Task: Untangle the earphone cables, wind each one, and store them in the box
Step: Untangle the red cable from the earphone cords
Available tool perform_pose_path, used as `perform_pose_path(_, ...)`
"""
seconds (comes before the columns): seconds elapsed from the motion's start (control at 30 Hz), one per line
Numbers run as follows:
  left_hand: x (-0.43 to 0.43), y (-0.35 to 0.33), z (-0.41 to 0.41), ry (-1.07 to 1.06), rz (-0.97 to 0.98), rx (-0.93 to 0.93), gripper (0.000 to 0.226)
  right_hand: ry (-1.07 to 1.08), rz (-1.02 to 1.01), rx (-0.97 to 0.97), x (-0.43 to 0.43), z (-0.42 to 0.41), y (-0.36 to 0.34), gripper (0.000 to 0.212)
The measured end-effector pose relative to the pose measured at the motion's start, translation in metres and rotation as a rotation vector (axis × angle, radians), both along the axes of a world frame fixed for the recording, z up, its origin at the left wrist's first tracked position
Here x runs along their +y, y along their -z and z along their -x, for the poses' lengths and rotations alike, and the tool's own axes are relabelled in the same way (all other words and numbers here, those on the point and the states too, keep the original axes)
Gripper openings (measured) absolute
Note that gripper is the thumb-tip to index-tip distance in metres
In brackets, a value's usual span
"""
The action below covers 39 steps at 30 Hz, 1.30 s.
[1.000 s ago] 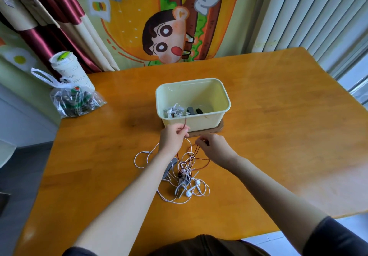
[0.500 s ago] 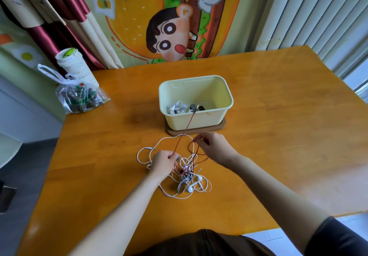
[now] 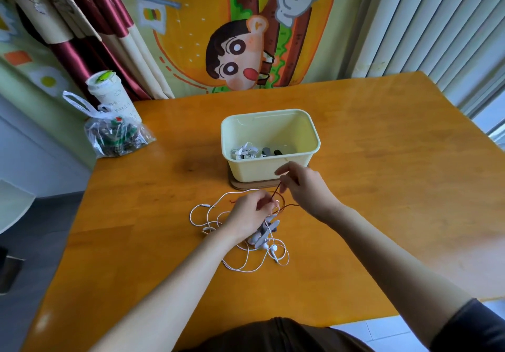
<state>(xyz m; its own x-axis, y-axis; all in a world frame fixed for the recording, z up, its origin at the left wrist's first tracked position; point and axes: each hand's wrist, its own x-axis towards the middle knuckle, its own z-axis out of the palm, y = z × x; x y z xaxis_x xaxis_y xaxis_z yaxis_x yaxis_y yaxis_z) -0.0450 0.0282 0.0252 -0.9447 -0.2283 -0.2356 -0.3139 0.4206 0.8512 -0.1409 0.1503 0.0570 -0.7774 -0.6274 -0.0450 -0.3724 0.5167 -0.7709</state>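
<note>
In the middle of the frame, the left hand (image 3: 250, 215) is curling its fingers round a dark red cable (image 3: 276, 190); just above and to the right, the right hand (image 3: 306, 187) is pinching the same cable between thumb and forefinger, in front of the box (image 3: 254, 169); the red strand is running taut between the two hands and looping beside them. A tangle of white earphone cables (image 3: 246, 267) is lying on the wooden table (image 3: 382, 160) beneath and below the left hand. The pale yellow box is sitting above the hands, holding wound white earphones (image 3: 244, 153). A plastic bag (image 3: 117, 138) is resting at the left of the frame.
</note>
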Motion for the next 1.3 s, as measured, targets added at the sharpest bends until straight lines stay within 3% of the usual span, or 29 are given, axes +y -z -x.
perform_pose_path(0.3,-0.026,0.027,-0.016,0.028,0.239,-0.17,0.013,0.303,0.094,0.107,0.022,0.024,-0.01,0.015)
perform_pose_path(0.37,-0.028,0.023,-0.017,0.022,0.227,-0.156,0.016,0.33,0.0,0.138,0.024,0.025,-0.006,0.017)
perform_pose_path(0.5,-0.024,0.009,-0.009,-0.065,0.18,-0.046,0.015,0.093,-0.303,0.194,0.024,0.017,0.003,0.025)
perform_pose_path(0.6,-0.016,-0.001,-0.001,-0.102,0.143,0.005,0.017,-0.154,-0.265,0.159,0.013,-0.003,0.004,0.042)
perform_pose_path(0.67,-0.011,-0.009,0.003,-0.091,0.13,0.029,0.016,-0.23,-0.211,0.128,0.007,-0.012,0.004,0.041)
perform_pose_path(0.97,-0.009,-0.016,-0.002,0.0,-0.01,0.065,0.004,-0.182,-0.14,0.194,0.005,-0.017,0.002,0.018)
perform_pose_path(1.17,-0.016,-0.02,-0.006,-0.015,0.074,0.074,0.017,-0.108,-0.157,0.231,0.007,-0.018,0.002,0.013)
perform_pose_path(1.3,-0.015,-0.018,-0.006,-0.022,0.121,0.028,0.009,-0.062,-0.169,0.194,0.004,-0.02,0.003,0.014)
